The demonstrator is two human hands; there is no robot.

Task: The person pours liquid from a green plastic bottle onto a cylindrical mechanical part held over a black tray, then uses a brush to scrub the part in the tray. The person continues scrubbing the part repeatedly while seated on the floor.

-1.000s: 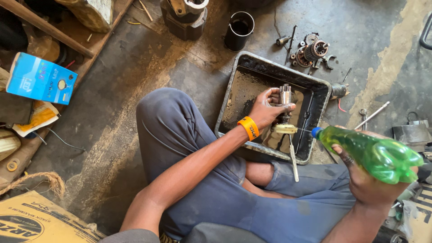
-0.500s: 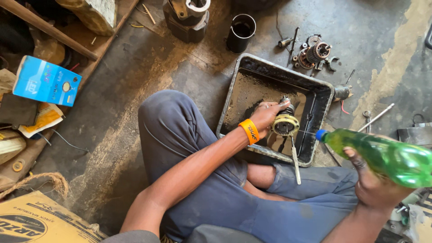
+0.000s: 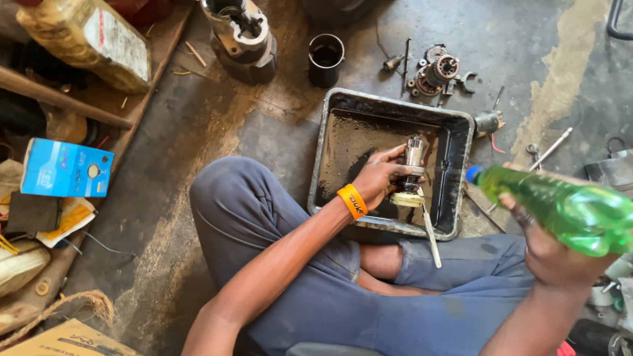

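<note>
Gripping a small metal shaft part (image 3: 412,168) upright in the left hand (image 3: 379,178) over the oily tray (image 3: 455,198) to catch drips, right hand (image 3: 550,254) clasping the green bottle (image 3: 560,207) tilted alongside.

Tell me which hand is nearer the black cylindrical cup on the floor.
Left. The left hand holds a metal part over the black tray, just below the cup; the right hand holds a green bottle, farther away.

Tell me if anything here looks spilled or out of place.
Yes. The tray is coated in dark oily grime, and metal parts lie scattered on the floor beyond it. Left hand holds a metal part over the tray; right hand tilts a green bottle.
</note>
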